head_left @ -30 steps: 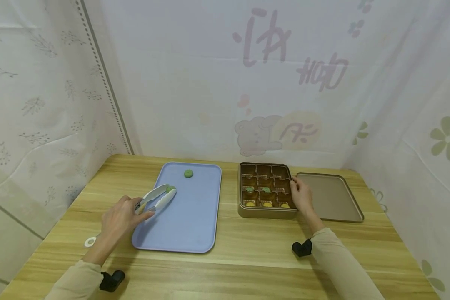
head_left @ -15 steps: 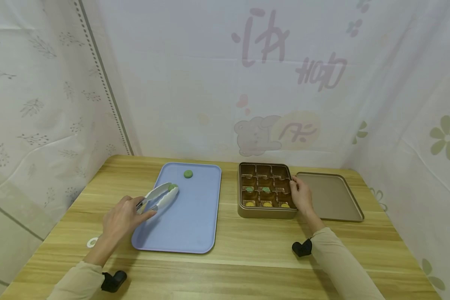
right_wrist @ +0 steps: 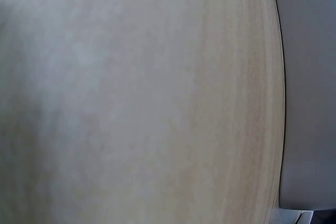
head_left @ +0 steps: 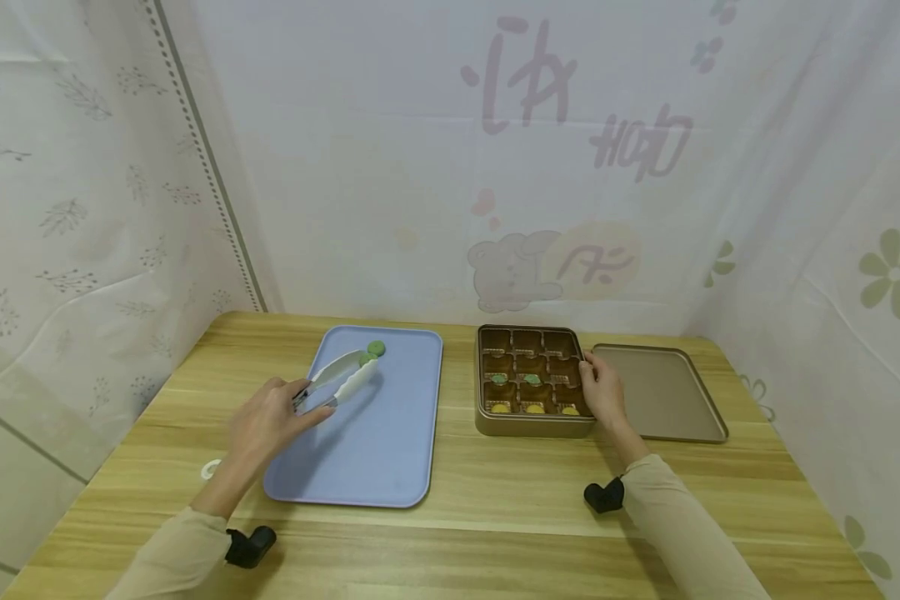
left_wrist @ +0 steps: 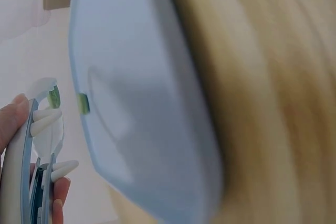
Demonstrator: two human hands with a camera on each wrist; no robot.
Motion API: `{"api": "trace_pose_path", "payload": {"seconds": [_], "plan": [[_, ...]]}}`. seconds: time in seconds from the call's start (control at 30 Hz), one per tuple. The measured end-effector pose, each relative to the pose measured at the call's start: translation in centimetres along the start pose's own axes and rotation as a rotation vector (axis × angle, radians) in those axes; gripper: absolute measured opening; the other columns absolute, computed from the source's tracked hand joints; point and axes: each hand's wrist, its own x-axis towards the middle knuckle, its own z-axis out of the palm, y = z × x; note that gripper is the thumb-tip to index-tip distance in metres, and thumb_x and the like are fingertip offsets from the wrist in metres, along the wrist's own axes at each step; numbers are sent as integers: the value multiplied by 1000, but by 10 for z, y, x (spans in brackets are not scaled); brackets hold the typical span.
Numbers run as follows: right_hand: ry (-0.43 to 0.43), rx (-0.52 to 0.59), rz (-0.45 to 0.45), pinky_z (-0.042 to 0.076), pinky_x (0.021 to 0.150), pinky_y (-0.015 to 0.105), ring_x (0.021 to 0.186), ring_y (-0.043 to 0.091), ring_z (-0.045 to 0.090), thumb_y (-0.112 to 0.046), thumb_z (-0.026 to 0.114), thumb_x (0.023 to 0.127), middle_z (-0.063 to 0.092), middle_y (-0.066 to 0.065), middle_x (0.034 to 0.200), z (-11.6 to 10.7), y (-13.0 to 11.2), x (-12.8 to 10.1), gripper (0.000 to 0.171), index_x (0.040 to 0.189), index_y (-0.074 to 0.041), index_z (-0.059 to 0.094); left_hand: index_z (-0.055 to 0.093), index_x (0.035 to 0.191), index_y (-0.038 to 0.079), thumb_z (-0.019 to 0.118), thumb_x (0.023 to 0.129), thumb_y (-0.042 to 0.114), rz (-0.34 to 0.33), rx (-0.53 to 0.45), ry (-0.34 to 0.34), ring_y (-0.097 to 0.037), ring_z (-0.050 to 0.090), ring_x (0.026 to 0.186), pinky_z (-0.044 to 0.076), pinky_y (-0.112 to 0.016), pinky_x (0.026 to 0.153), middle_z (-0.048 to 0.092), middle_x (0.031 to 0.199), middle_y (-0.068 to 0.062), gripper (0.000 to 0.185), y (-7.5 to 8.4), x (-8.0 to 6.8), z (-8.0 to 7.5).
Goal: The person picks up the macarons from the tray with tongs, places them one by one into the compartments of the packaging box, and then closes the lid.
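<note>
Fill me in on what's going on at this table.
A person is working with sweets. The left hand grips white tongs that pinch a green sweet above the blue tray; a second green sweet lies on the tray near its far edge. The right hand rests on the right rim of the gold box, whose compartments hold two green and three yellow pieces, the rest empty. Its lid lies beside it on the right.
</note>
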Motion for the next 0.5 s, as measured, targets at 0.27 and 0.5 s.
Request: {"api": "trace_pose_path", "payload": {"seconds": [0.27, 0.5], "plan": [[-17, 18, 20, 42, 103, 56, 127, 46, 49, -16, 37, 106, 48, 31, 141, -1, 0, 0, 43, 143, 6, 42, 65, 124, 2, 77, 80, 43, 47, -16, 21, -20, 53, 70, 37, -28, 53, 65, 101, -20, 61, 22, 13, 3], [-15, 14, 23, 43, 102, 56, 126, 46, 51, -16, 38, 106, 50, 31, 139, 0, 0, 0, 43, 143, 6, 43, 66, 123, 4, 78, 79, 42, 82, -30, 39, -20, 53, 71, 38, -29, 53, 66, 97, -16, 60, 43, 24, 8]]}}
